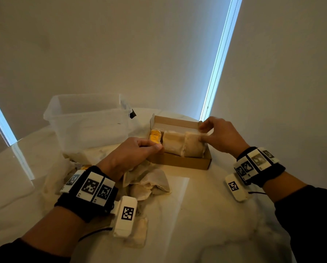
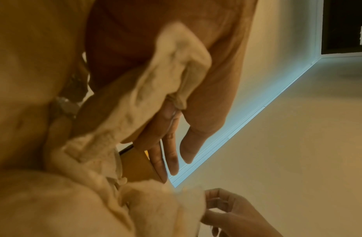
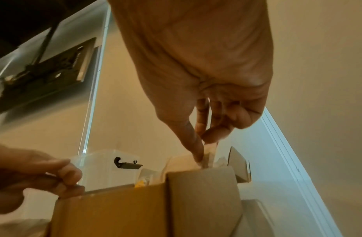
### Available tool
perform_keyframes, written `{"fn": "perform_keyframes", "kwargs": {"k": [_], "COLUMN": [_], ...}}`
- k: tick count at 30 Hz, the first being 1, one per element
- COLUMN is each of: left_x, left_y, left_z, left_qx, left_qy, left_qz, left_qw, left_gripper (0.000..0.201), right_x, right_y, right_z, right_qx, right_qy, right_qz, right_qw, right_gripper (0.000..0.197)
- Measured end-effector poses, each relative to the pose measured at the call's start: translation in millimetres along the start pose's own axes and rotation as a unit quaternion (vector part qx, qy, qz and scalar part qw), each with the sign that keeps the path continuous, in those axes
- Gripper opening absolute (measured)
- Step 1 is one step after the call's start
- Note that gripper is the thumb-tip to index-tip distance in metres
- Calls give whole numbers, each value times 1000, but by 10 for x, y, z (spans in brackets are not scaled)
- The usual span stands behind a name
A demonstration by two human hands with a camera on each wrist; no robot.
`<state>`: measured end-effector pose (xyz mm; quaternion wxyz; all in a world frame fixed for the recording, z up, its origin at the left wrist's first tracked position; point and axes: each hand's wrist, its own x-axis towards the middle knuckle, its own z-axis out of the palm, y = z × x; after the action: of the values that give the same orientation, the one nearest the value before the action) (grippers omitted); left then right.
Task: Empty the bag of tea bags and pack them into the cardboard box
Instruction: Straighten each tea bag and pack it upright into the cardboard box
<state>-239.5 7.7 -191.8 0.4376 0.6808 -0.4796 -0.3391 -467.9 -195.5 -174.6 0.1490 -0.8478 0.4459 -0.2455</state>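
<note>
The open cardboard box [image 1: 179, 162] sits mid-table and holds a yellow tea bag [image 1: 155, 136] and two beige stacks of tea bags [image 1: 173, 142]. My left hand [image 1: 151, 148] pinches the box's near wall at its left end; the right wrist view shows its thumb and fingers on the rim [image 3: 84, 190]. My right hand [image 1: 201, 132] pinches the top of a beige tea bag [image 3: 207, 154] at the box's right end, between thumb and forefinger. Loose tea bags [image 1: 149, 184] lie under my left wrist and crowd the left wrist view [image 2: 165, 77].
An empty clear plastic bin [image 1: 88, 118] stands behind and left of the box. A crumpled clear bag [image 1: 54, 179] lies at the left beside the loose pile. One more tea bag [image 1: 137, 233] lies near the table's front. A wall and a blind rise just behind.
</note>
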Motion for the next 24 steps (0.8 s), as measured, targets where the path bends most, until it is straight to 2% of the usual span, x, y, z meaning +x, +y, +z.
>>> {"fn": "perform_keyframes", "kwargs": {"k": [2, 3, 4, 7, 9, 12, 17, 24], "left_x": [0, 2, 4, 11, 12, 6, 30, 43], "left_y": [-2, -3, -2, 7, 12, 6, -6, -50], "left_z": [-4, -6, -4, 7, 9, 3, 0, -8], "left_qx": [-1, 0, 1, 7, 10, 11, 11, 6], "left_qy": [-1, -1, -1, -1, -1, -4, -5, -12], "left_qz": [0, 2, 3, 5, 5, 6, 6, -8], "left_qw": [1000, 1000, 1000, 1000, 1000, 1000, 1000, 1000], "left_gripper": [24, 24, 24, 24, 25, 25, 25, 23], "right_x": [-23, -48, -84, -196, -177, -82, -26, 12], "right_y": [-64, -115, -177, -343, -349, -320, -401, -461], "right_z": [-47, -81, -112, -119, -44, 42, 117, 182], "right_qx": [-10, -9, -12, -58, -114, -177, -254, -306], "right_qy": [60, 64, 40, -109, -158, -169, -219, -211], "right_qz": [-42, -61, -75, -96, -97, -75, -85, -91], "right_qw": [997, 996, 996, 988, 976, 967, 938, 924], "right_gripper": [24, 20, 17, 10, 18, 28, 19, 19]}}
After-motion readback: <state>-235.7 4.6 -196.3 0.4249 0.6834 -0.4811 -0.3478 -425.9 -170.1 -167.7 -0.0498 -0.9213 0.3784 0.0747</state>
